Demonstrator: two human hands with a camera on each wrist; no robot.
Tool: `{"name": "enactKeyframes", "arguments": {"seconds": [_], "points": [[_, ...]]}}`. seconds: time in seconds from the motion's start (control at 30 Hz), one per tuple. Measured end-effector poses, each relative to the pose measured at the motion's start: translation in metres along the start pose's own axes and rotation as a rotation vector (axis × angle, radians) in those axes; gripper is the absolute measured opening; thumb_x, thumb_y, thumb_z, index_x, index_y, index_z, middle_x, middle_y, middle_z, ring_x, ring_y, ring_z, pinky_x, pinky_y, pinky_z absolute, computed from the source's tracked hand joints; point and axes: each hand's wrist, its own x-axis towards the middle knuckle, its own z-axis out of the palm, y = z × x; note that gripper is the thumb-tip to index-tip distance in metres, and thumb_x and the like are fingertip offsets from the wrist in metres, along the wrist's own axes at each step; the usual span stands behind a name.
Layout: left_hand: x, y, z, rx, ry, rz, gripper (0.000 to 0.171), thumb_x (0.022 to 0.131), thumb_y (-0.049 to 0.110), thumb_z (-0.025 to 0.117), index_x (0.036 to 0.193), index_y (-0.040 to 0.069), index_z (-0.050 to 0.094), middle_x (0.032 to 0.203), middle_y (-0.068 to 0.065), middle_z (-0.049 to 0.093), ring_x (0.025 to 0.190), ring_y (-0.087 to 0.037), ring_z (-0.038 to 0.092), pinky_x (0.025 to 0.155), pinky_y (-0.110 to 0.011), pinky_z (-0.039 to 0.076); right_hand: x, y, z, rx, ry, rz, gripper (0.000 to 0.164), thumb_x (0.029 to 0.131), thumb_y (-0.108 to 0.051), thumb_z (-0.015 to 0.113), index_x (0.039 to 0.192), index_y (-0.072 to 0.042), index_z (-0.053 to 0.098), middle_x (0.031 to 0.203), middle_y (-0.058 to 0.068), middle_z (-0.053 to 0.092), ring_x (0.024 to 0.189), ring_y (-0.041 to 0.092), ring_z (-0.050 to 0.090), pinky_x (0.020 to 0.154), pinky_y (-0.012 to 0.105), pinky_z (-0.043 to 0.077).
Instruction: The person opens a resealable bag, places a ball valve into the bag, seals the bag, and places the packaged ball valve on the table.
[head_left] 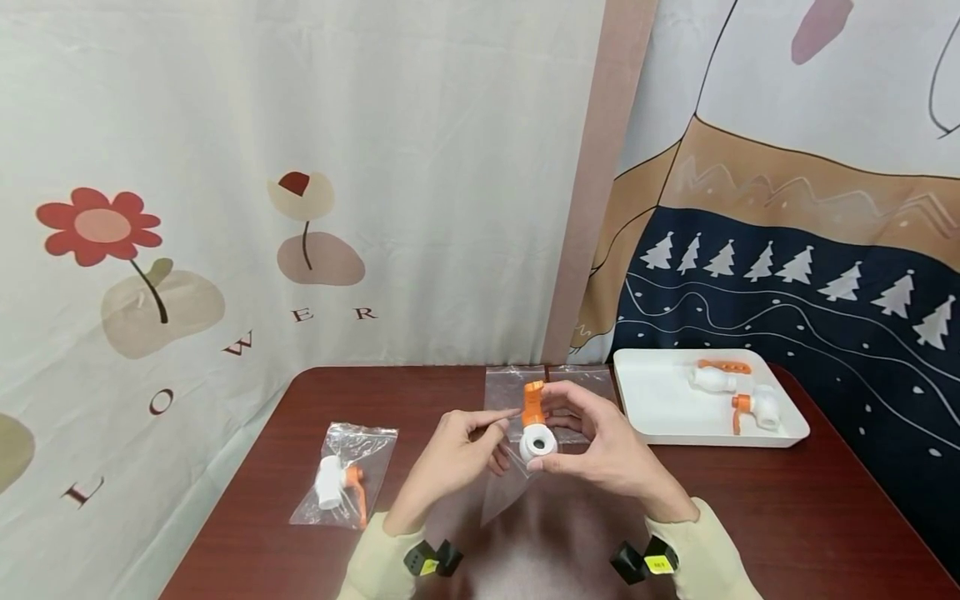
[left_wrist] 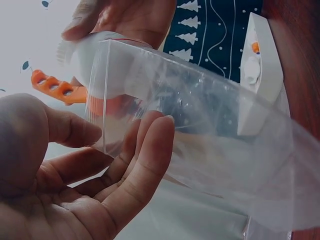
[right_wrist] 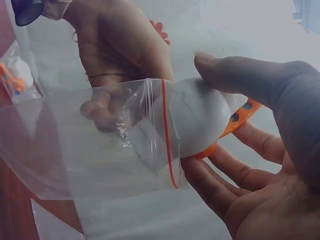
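A reddish-brown table (head_left: 757,525). At left lies a bagged orange-and-white tap (head_left: 328,482). Clear bags (head_left: 510,386) lie mid-back, and a white tray (head_left: 651,398) sits at back right.

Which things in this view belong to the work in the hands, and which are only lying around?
Probably belong:
valve in the right hand
bag at the left hand
tray with two more valves
bagged valve
spare bag on the table

Probably only around:
curtain behind
worn black cubes
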Motion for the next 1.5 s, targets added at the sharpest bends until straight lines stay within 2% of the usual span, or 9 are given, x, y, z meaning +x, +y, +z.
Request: {"name": "enactKeyframes", "arguments": {"seconds": [0.17, 0.37, 0.6, 0.8, 0.9, 1.07, 1.27, 1.5], "points": [[0.0, -0.001, 0.001, 0.005, 0.009, 0.007, 0.03, 0.105, 0.012, 0.056, 0.132, 0.006, 0.069, 0.08, -0.014, 0.074, 0.06, -0.021, 0.072, 0.061, -0.038, 0.063, 0.001, 0.001, 0.001, -0.042, -0.003, -0.043, 0.067, 0.074, -0.013, 0.092, 0.133, -0.018, 0.059, 0.128, 0.005, 0.065, 0.112, 0.02, 0.069, 0.101, 0.028, 0.056], [0.001, 0.0, 0.002, -0.003, 0.026, 0.02, 0.031, 0.105, 0.012, 0.055, 0.132, 0.008, 0.069, 0.076, -0.012, 0.074, 0.058, -0.021, 0.072, 0.061, -0.043, 0.063, 0.002, 0.003, 0.002, -0.053, 0.004, -0.092, 0.067, 0.073, -0.008, 0.091, 0.131, -0.015, 0.059, 0.126, 0.006, 0.065, 0.108, 0.02, 0.07, 0.101, 0.028, 0.056], [0.0, 0.001, 0.001, 0.014, 0.054, 0.031, 0.03, 0.104, 0.01, 0.055, 0.129, 0.006, 0.071, 0.076, -0.013, 0.075, 0.059, -0.02, 0.072, 0.059, -0.034, 0.063, 0.003, 0.005, 0.005, -0.109, 0.028, -0.106, 0.066, 0.071, -0.019, 0.096, 0.128, -0.017, 0.064, 0.123, 0.002, 0.068, 0.107, 0.019, 0.07, 0.1, 0.033, 0.057], [0.0, 0.003, 0.001, 0.004, 0.068, 0.025, 0.028, 0.105, 0.01, 0.056, 0.128, 0.007, 0.072, 0.076, -0.015, 0.074, 0.06, -0.021, 0.072, 0.061, -0.038, 0.063, 0.005, 0.008, 0.006, -0.159, 0.073, -0.126, 0.063, 0.068, -0.021, 0.097, 0.123, -0.016, 0.066, 0.117, 0.0, 0.068, 0.104, 0.02, 0.068, 0.097, 0.029, 0.058], [0.0, 0.004, 0.002, -0.016, 0.079, 0.026, 0.028, 0.105, 0.01, 0.056, 0.127, 0.007, 0.072, 0.076, -0.016, 0.074, 0.06, -0.022, 0.072, 0.061, -0.038, 0.063, 0.005, 0.009, 0.007, -0.186, 0.095, -0.106, 0.064, 0.068, -0.021, 0.098, 0.123, -0.016, 0.067, 0.116, -0.001, 0.069, 0.101, 0.022, 0.067, 0.095, 0.029, 0.058], [0.0, 0.002, 0.003, -0.027, 0.105, 0.042, 0.027, 0.105, 0.011, 0.057, 0.125, 0.006, 0.073, 0.077, -0.016, 0.073, 0.06, -0.021, 0.071, 0.061, -0.036, 0.063, 0.004, 0.009, 0.008, -0.184, 0.088, -0.024, 0.067, 0.067, -0.025, 0.098, 0.124, -0.017, 0.065, 0.114, 0.001, 0.068, 0.101, 0.021, 0.065, 0.093, 0.031, 0.058], [0.001, 0.002, 0.004, -0.018, 0.124, 0.036, 0.026, 0.105, 0.011, 0.055, 0.122, 0.009, 0.075, 0.077, -0.013, 0.072, 0.061, -0.02, 0.071, 0.061, -0.04, 0.063, 0.004, 0.01, 0.009, -0.148, 0.048, 0.108, 0.074, 0.065, -0.028, 0.099, 0.129, -0.019, 0.062, 0.111, 0.004, 0.067, 0.101, 0.021, 0.065, 0.092, 0.029, 0.058], [0.0, 0.002, 0.005, 0.009, 0.133, 0.041, 0.025, 0.104, 0.01, 0.056, 0.12, 0.01, 0.076, 0.075, -0.011, 0.071, 0.06, -0.021, 0.069, 0.059, -0.035, 0.062, 0.006, 0.015, 0.011, -0.061, 0.017, 0.186, 0.077, 0.064, -0.022, 0.099, 0.131, -0.021, 0.061, 0.116, 0.01, 0.066, 0.1, 0.024, 0.065, 0.088, 0.029, 0.058]]}}
